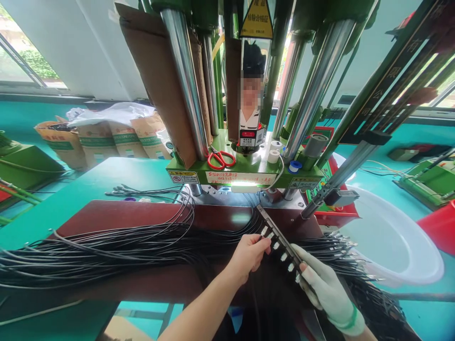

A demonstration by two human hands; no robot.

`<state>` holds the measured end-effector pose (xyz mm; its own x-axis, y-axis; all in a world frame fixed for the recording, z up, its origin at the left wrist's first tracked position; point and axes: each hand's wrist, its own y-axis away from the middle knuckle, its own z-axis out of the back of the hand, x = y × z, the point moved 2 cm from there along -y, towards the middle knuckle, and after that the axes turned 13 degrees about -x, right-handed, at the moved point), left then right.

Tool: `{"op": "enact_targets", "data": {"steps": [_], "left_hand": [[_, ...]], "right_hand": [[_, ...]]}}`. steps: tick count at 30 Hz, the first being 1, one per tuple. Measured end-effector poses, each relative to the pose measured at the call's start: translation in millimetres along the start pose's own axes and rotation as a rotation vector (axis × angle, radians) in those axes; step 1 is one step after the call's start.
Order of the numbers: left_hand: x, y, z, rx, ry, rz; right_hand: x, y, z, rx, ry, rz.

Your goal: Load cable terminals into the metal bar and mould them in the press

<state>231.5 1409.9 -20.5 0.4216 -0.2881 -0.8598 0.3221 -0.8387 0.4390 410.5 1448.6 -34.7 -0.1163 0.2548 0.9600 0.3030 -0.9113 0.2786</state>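
My right hand (322, 286), in a white glove with a green cuff, grips the lower end of a long dark metal bar (279, 233). Along the bar's near side stick out several small silvery connectors (283, 257). My bare left hand (250, 255) is closed in a pinch at the bar's upper part, on one of these connectors (264, 230); the fingertips partly hide it. Beyond the hands, thin black cables (254, 215) run from the press bed (227, 198) over the brown table. A large bundle of black cables (142, 248) lies to the left.
A green press (192, 174) with steel columns stands ahead, bearing red-handled scissors (221, 160) and white tape rolls (273, 155). More cable ends (337, 253) lie right, beside a white tub (387, 237). Paper sacks (121, 137) stand back left. Behind the press is a person (250, 102).
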Motion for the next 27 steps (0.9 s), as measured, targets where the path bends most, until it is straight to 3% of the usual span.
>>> {"op": "enact_targets", "data": {"steps": [5, 13, 19, 27], "left_hand": [[3.7, -3.8, 2.7, -0.113, -0.158, -0.117], [0.9, -3.5, 13.9, -0.073, -0.373, -0.323], [-2.7, -6.5, 19.1, -0.008, -0.522, -0.331], [-10.3, -7.6, 24.8, 0.076, -0.551, -0.284]], "right_hand": [[-4.5, -3.2, 0.8, 0.06, 0.083, 0.049], [8.9, 1.9, 1.5, 0.027, 0.028, -0.015], [8.1, -1.6, 3.4, 0.075, 0.072, 0.001], [7.5, -3.6, 5.1, 0.125, 0.111, -0.011]]}}
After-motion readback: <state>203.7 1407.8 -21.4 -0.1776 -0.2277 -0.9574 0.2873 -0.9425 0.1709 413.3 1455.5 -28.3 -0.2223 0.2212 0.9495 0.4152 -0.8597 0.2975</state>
